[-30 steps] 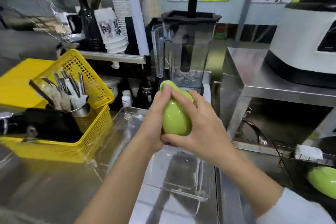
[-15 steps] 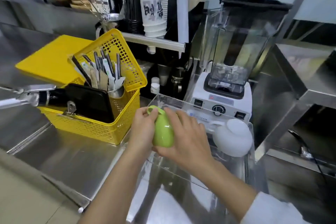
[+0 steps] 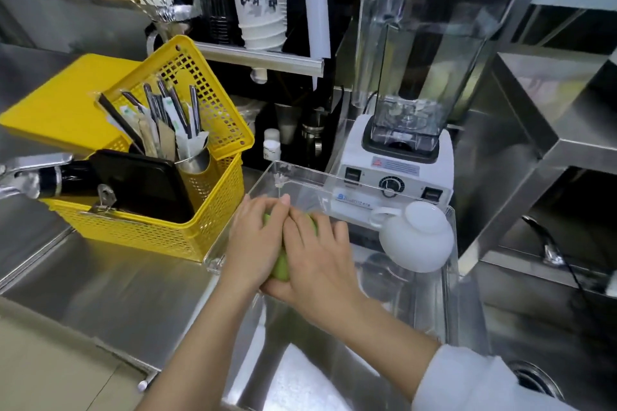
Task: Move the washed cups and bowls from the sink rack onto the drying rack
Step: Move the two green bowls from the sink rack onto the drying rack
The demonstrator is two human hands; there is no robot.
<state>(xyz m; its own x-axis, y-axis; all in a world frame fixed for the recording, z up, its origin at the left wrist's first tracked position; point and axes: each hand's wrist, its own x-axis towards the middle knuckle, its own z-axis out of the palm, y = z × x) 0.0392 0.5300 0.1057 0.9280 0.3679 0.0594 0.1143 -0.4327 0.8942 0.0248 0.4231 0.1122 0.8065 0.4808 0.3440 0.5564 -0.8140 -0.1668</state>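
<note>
A person's two bare hands are closed around a green cup (image 3: 279,265) and have lowered it into a clear tray (image 3: 449,233) that serves as the drying rack on a steel counter (image 3: 110,290). A second ago the cup was held higher, in front of the blender (image 3: 410,110); now it sits low at the tray's left end, near the front-left corner. The left hand (image 3: 255,237) wraps the cup's left side and the right hand (image 3: 315,260) covers its right side and top, fingers curled, so only slivers of green show. Whether the cup touches the tray floor cannot be told.

A white cup (image 3: 415,237) lies upside down at the tray's right end, well apart from the green one. A yellow basket (image 3: 187,210) of cutlery stands just left of the tray.

The drop suggests this cup is nearly placed. The hands would then need to let go and return to the sink rack, which is out of view here.
</note>
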